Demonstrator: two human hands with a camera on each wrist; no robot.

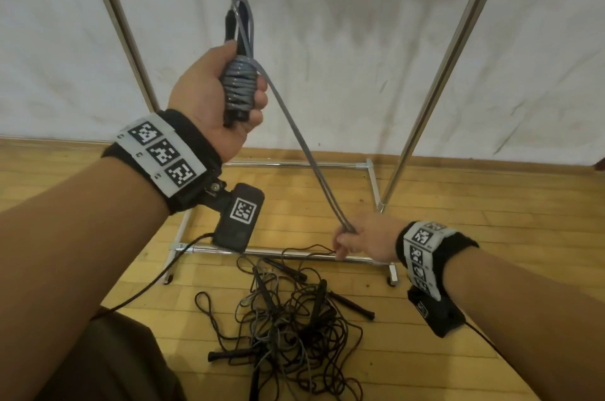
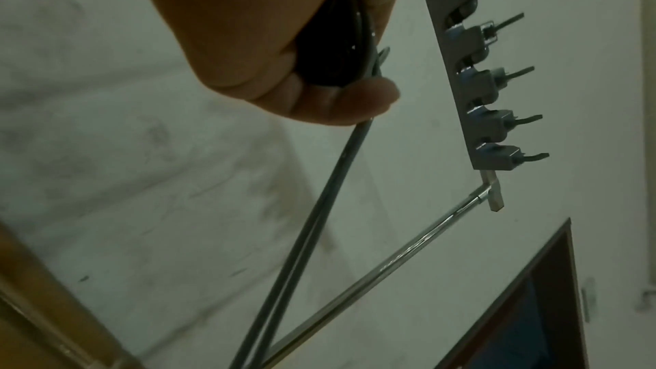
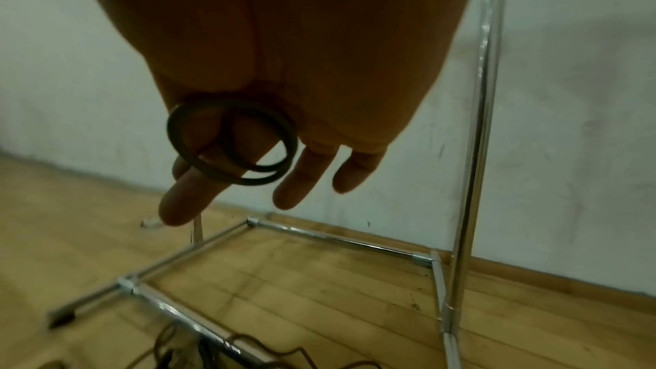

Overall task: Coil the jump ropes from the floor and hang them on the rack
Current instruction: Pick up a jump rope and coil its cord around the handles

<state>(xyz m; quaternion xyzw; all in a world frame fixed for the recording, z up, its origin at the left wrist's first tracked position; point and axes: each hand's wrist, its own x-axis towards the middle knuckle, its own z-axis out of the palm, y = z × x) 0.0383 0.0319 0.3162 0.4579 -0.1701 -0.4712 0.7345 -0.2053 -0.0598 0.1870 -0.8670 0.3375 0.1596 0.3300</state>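
My left hand [image 1: 229, 96] is raised and grips the black handles of a grey jump rope [image 1: 238, 86], whose cord is wound in tight turns around them. Two grey strands [image 1: 294, 138] run taut down to my right hand [image 1: 353, 237], which pinches them low near the rack's base. In the right wrist view the rope's end loop [image 3: 234, 147] sits around my index finger while the other fingers [image 3: 305, 176] hang straight. In the left wrist view my left hand [image 2: 302, 66] clasps the dark handle, and the strands [image 2: 309, 220] leave below it.
A tangled pile of dark jump ropes [image 1: 294, 315] with black handles lies on the wooden floor in front of me. The chrome rack's poles [image 1: 451, 66] and base bars [image 1: 278, 253] stand against a white wall. A hook bar [image 2: 472, 72] with several hooks shows in the left wrist view.
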